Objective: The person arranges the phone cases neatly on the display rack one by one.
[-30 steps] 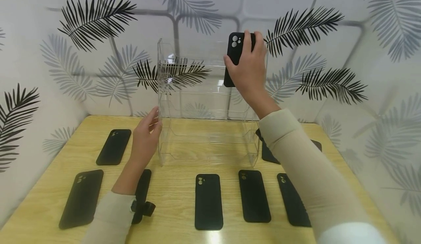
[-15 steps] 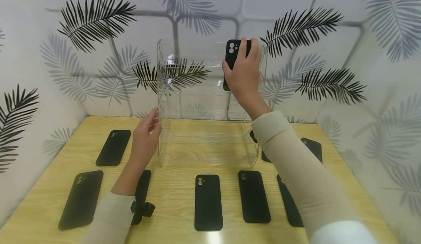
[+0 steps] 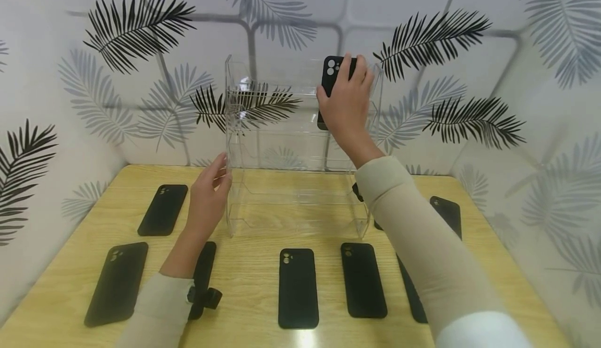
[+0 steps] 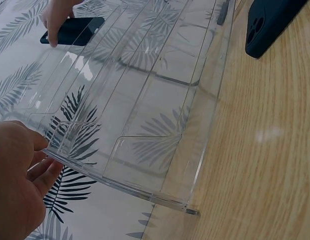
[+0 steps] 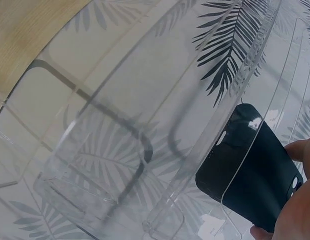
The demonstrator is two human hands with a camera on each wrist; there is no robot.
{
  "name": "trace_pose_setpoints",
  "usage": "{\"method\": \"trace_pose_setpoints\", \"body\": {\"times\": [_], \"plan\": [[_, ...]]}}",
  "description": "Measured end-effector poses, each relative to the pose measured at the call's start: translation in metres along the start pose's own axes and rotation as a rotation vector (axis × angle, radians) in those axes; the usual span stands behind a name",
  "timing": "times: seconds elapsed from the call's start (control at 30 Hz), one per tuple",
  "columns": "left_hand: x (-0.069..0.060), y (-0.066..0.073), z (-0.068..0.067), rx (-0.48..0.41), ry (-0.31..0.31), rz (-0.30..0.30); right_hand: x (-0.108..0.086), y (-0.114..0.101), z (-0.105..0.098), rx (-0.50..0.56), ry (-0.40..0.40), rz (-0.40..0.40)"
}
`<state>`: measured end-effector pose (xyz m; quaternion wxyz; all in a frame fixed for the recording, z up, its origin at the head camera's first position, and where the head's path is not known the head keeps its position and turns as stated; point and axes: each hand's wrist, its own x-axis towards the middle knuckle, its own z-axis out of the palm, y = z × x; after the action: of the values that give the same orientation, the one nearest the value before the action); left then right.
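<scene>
My right hand [image 3: 346,100] grips a black phone case [image 3: 329,78] by its sides, upright at the right of the clear acrylic rack's [image 3: 300,196] upper part. In the right wrist view, the lower end of this phone case [image 5: 245,160] stands behind a clear front lip of the rack. My left hand [image 3: 208,196] is at the rack's left side panel. In the left wrist view, the thumb and fingers of the left hand [image 4: 19,180] pinch the panel's edge. The palm side of the right hand is mostly hidden.
More black phone cases lie on the wooden table [image 3: 253,285]: one in the middle [image 3: 298,288], one right of it [image 3: 363,280], others at the left [image 3: 117,284] and right [image 3: 446,215]. Both forearms cover some partly. A leaf-patterned wall stands behind the rack.
My right hand has lowered the phone case slightly and shifted a little left, into the rack's upper part; over the last half second it barely moved. The left hand has stayed put.
</scene>
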<state>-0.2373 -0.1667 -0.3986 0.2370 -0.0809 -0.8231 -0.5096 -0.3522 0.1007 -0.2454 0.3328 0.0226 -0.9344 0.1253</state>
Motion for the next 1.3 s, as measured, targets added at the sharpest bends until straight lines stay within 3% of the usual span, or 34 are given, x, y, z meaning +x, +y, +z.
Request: {"method": "trace_pose_setpoints", "body": {"times": [0.47, 0.63, 0.9, 1.1, 1.3], "plan": [[0.000, 0.001, 0.000, 0.009, 0.002, -0.008, 0.001, -0.001, 0.000, -0.108, -0.074, -0.010], [-0.001, 0.000, 0.001, 0.003, -0.003, -0.008, 0.000, 0.000, -0.001, -0.037, -0.103, 0.028], [0.000, -0.001, 0.001, -0.003, 0.002, 0.000, -0.012, 0.003, -0.007, 0.069, -0.072, 0.010], [0.000, 0.000, 0.001, -0.016, -0.006, 0.005, -0.036, 0.012, -0.020, 0.158, -0.078, -0.015], [-0.001, 0.000, -0.001, -0.019, -0.005, 0.015, -0.066, 0.037, -0.030, 0.251, -0.099, -0.020]]}}
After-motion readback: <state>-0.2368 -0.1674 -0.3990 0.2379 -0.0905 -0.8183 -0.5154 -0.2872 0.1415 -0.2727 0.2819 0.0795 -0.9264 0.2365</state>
